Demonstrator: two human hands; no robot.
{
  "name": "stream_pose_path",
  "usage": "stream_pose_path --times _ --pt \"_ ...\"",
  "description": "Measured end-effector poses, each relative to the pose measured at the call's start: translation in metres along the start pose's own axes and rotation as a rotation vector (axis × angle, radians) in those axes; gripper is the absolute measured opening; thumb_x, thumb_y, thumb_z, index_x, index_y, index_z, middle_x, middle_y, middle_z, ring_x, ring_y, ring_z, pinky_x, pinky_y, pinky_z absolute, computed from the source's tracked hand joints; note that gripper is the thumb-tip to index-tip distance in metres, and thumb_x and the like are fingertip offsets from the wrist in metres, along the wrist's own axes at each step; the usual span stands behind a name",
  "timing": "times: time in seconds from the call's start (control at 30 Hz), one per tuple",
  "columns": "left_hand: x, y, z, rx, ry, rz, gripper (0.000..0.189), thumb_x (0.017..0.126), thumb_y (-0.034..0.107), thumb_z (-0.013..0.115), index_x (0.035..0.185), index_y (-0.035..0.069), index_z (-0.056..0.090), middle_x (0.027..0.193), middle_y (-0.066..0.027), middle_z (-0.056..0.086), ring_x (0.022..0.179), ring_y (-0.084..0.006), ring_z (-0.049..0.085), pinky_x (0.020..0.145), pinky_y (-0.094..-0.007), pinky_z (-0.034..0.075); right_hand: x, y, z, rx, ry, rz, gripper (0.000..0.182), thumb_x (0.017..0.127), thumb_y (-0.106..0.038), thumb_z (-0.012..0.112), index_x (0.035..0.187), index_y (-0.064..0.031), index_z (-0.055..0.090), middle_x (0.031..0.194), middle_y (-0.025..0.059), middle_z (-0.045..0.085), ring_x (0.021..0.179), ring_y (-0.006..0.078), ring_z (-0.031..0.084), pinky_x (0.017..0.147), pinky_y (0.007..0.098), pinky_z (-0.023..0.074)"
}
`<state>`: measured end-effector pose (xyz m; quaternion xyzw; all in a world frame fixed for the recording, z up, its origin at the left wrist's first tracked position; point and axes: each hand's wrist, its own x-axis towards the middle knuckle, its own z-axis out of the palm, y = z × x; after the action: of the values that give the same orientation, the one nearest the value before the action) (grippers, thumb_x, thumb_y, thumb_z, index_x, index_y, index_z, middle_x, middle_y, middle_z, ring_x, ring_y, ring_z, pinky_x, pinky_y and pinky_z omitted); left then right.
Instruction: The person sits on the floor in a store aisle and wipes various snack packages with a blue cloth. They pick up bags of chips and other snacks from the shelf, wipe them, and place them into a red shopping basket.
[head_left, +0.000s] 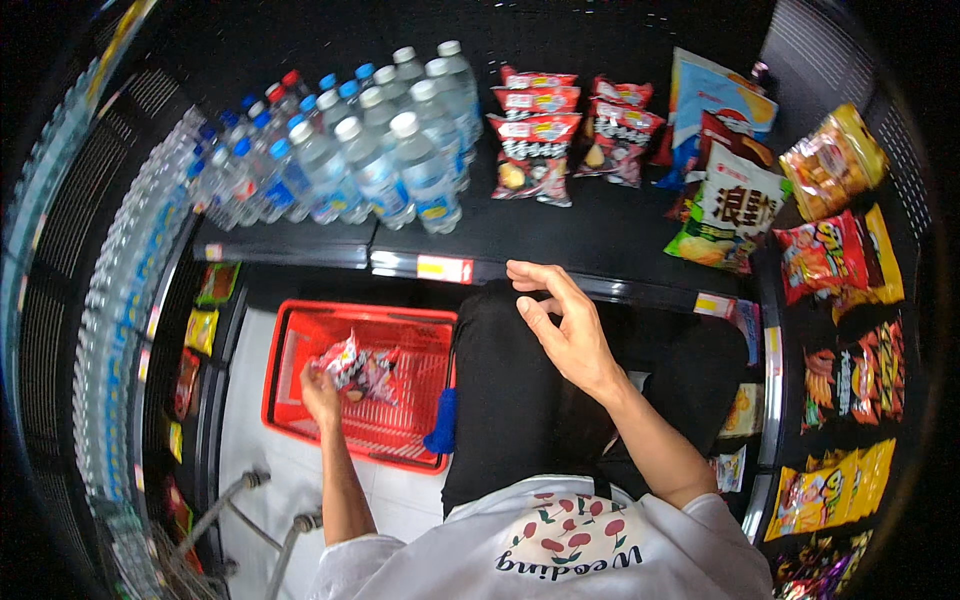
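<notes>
My left hand (321, 391) reaches into a red plastic shopping basket (360, 311) on the floor. It grips the edge of a small red-and-white snack bag (341, 358). Beside that bag, and partly overlapped by it, a similar red-and-black snack bag (381, 379) lies in the basket. My right hand (566, 326) hovers over my lap, just before the shelf's front edge, with its fingers loosely bent and nothing in them. Two rows of red-topped snack bags (534, 161) stand upright on the shelf (510, 232) beyond it.
Clear water bottles (431, 180) are packed on the shelf's left. Larger chip bags (731, 210) lean at its right, near a side rack with yellow snack bags (817, 491). A blue cloth-like item (442, 421) touches the basket's right side. Wheeled metal legs (281, 551) stand at lower left.
</notes>
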<state>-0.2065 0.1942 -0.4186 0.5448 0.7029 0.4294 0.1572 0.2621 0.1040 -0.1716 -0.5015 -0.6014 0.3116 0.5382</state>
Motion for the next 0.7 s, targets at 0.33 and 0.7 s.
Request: stream_pose_path --times 0.33,0.7 --pt "-0.007 0.296 0.069 -0.578 -0.324 0.263 0.043 0.1 0.011 0.06 0.139 -0.001 0.049 0.135 -0.0188 0.059 0.118 -0.0228 0.061 0.104 -0.0349 0.046 0.055 0.081 -0.074 0.028 0.255 0.051 0.042 0.096 -0.007 0.06 0.138 -0.0043 0.053 0.13 0.0138 0.064 0.11 0.0193 0.063 0.082 0.0296 0.0537" --pt "0.044 0.416 0.245 -0.63 -0.564 0.375 0.077 0.088 0.017 0.071 0.15 -0.007 0.031 0.147 -0.0287 0.044 0.131 -0.035 0.052 0.104 -0.0407 0.047 0.144 0.138 -0.099 0.142 0.318 0.094 0.07 0.092 -0.019 0.069 0.15 0.0006 0.036 0.143 0.0248 0.052 0.128 0.0316 0.054 0.107 0.041 0.0445"
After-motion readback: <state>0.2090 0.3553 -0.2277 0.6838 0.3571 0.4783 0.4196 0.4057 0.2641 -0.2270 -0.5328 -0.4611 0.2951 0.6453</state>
